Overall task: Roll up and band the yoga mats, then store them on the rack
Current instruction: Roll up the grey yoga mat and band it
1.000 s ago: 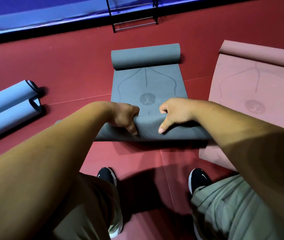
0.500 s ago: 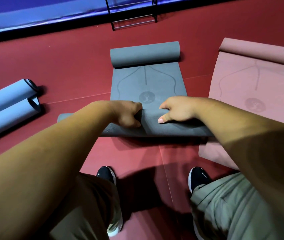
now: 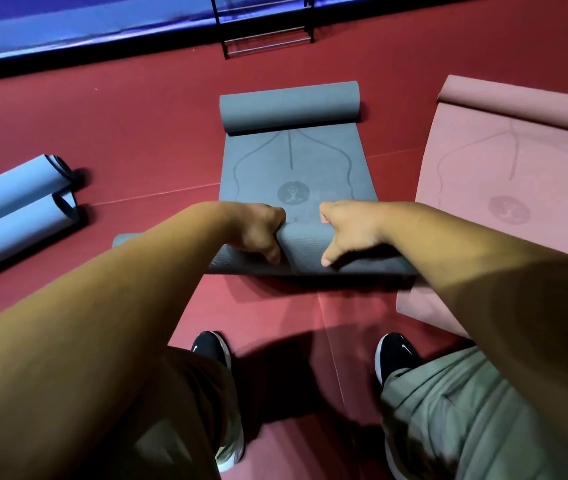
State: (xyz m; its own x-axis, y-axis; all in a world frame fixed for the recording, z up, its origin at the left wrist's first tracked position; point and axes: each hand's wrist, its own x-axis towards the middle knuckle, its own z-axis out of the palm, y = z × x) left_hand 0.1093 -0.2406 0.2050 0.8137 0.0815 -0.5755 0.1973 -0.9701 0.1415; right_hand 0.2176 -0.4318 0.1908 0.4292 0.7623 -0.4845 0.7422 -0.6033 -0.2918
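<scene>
grey yoga mat (image 3: 296, 174), near end rolled, left hand (image 3: 258, 233), right hand (image 3: 352, 230) gripping

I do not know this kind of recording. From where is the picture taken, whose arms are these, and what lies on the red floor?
No machine here: a person wears a camera on the head, so you look down along their own arms. The left hand and the right hand both grip the near rolled end of the grey mat; its far end is rolled too. On the red floor lie two rolled blue mats at the left and a pink mat at the right. A rack stands by the far wall.
</scene>
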